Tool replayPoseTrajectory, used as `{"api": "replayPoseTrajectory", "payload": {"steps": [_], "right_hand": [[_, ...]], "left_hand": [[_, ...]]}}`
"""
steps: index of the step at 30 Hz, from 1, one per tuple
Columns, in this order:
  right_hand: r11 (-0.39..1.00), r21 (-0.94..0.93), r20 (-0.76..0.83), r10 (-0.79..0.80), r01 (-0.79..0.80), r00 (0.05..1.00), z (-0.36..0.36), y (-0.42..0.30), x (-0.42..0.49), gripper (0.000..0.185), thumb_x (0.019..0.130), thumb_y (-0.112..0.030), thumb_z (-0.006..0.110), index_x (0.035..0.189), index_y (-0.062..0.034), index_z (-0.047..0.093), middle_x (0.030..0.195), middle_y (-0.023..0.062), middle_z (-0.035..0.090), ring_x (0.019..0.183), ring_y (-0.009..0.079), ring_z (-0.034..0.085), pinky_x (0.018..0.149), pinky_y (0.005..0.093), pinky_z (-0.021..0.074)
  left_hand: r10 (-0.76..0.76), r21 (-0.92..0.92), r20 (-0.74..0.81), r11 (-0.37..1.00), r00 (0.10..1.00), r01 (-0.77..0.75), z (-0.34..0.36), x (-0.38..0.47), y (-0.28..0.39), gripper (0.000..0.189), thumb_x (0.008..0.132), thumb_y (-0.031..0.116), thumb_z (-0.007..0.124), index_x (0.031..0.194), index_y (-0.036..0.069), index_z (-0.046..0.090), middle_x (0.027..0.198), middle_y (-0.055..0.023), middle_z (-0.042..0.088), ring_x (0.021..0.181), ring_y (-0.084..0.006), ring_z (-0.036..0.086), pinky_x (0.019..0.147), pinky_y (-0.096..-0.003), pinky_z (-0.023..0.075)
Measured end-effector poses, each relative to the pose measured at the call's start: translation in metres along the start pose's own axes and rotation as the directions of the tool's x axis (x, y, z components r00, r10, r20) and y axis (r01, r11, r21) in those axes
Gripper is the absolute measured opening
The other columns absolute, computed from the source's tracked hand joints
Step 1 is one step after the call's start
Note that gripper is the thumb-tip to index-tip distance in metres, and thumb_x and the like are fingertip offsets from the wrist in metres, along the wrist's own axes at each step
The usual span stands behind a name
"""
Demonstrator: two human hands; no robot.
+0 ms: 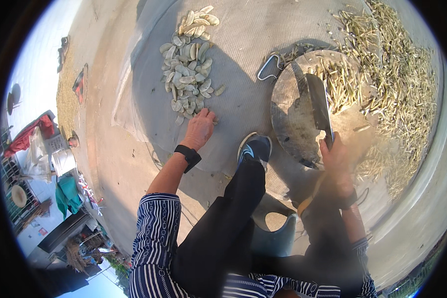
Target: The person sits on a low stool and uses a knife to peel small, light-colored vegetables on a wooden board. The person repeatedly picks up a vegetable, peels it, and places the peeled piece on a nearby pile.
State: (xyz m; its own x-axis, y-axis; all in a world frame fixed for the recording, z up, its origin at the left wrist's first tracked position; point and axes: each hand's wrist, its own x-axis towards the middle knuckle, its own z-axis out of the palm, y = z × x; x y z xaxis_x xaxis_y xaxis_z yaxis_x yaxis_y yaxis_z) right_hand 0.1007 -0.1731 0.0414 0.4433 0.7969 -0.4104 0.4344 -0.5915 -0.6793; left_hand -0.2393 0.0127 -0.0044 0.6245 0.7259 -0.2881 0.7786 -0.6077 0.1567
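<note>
A pile of flat, pale green bean pods (188, 74) lies on a mesh sheet (238, 97). At its near edge, my left hand (200, 128) reaches down with curled fingers. A bit of pod shows by the fingertips, but whether they grip it is hidden. My right hand (335, 154) holds a cleaver (318, 100) by its handle. Its blade lies over a round wooden chopping block (290, 100), beside a heap of sliced pod strips (339, 80) on the block's far right part.
Many cut strips (398, 100) spread over the sheet right of the block. A bent metal handle (268, 69) sticks out at the block's left. My shoe (255, 147) rests between pile and block. A plastic stool (273, 238) is under me. Household items (63, 162) stand far left.
</note>
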Motion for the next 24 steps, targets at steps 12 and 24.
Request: {"api": "replayPoseTrajectory", "payload": {"steps": [12,24], "right_hand": [[0.993,0.031,0.027,-0.117,0.116,0.993,-0.001,-0.006,-0.005,0.023,0.082,-0.015,0.055,0.090,0.0022,0.042,0.063,0.0260,0.054,0.065,0.0439,0.055,0.056,0.0482,0.0437],[0.975,-0.050,0.075,-0.211,0.215,0.974,0.005,-0.008,-0.011,0.025,0.081,-0.014,0.055,0.090,0.0046,0.040,0.059,0.0271,0.053,0.060,0.0441,0.056,0.055,0.0490,0.0445]], "left_hand": [[-0.215,-0.933,0.266,0.187,0.940,0.307,-0.044,0.079,0.109,0.017,0.076,0.006,0.065,0.089,0.002,0.055,0.076,-0.0062,0.060,0.060,-0.0110,0.056,0.055,-0.0262,0.0504],[-0.290,-0.886,0.250,0.316,0.924,0.339,-0.022,0.128,0.175,0.012,0.074,0.007,0.066,0.075,0.001,0.056,0.063,-0.0040,0.057,0.042,-0.0083,0.048,0.036,-0.0236,0.0429]]}}
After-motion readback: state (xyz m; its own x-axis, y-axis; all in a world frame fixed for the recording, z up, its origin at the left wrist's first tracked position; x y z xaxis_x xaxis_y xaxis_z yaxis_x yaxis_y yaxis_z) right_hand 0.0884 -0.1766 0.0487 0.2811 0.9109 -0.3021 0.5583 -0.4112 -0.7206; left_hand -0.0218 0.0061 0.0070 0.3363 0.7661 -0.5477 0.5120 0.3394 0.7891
